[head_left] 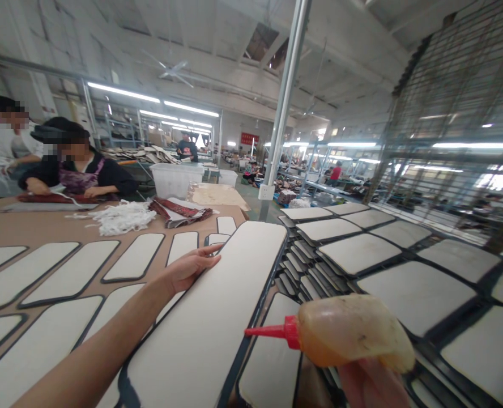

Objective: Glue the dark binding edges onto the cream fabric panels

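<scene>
A long white panel with a dark border [209, 306] is tilted up in the middle of the head view. My left hand [194, 267] grips its left edge, fingers closed on it. On the right, my right hand [373, 381] is wrapped round a cloudy squeeze bottle [345, 328] holding amber liquid. The bottle lies sideways, and its red nozzle [268, 331] points left, its tip at the panel's right dark edge. Beneath the nozzle lies another white panel [272, 357].
More dark-edged panels [135, 256] lie on the brown table [5, 224]. Stacked panels [359, 251] fill the right side. White strips [122, 218] and patterned fabric [179, 211] lie at the back. Two people sit at the far left; a metal pole [283, 102] rises behind.
</scene>
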A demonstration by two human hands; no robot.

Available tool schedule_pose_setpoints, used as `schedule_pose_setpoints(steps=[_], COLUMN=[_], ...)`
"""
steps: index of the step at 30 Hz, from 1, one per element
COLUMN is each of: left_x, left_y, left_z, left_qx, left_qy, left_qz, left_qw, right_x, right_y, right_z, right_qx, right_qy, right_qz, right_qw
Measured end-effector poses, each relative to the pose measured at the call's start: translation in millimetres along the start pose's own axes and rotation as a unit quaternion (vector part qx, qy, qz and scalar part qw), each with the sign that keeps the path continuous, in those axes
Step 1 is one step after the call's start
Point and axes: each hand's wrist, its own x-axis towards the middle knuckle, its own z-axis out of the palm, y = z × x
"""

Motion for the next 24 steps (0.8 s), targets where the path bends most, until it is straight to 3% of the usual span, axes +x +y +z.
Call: schedule_pose_setpoints(steps=[4,8,14,19,24], left_x=[2.8,7.5,13.8,16.5,18.5], left_y=[1.7,2.4,3.7,6.5,8.4], left_z=[1.1,0.9,-2.8,-5.0,-3.9], left_qx=[0.000,-0.006,-0.005,-0.001,-0.009], left_qy=[0.002,-0.005,0.002,-0.020,0.010], left_qz=[-0.003,-0.005,-0.008,0.003,0.005], left_qw=[1.000,1.000,1.000,1.000,1.000], right_x=[-6.9,-3.5,12.2,7.3,5.1], right_y=[-3.4,0.6,10.8,13.5,12.1], right_z=[11.3,1.8,-27.8,-22.5,-22.3], right_qx=[0.025,0.015,-0.016,-0.029,-0.041], right_qy=[0.015,0.025,-0.038,-0.079,-0.085], right_qz=[0.005,0.004,0.007,0.018,-0.010], right_qw=[1.000,1.000,0.999,0.996,0.995])
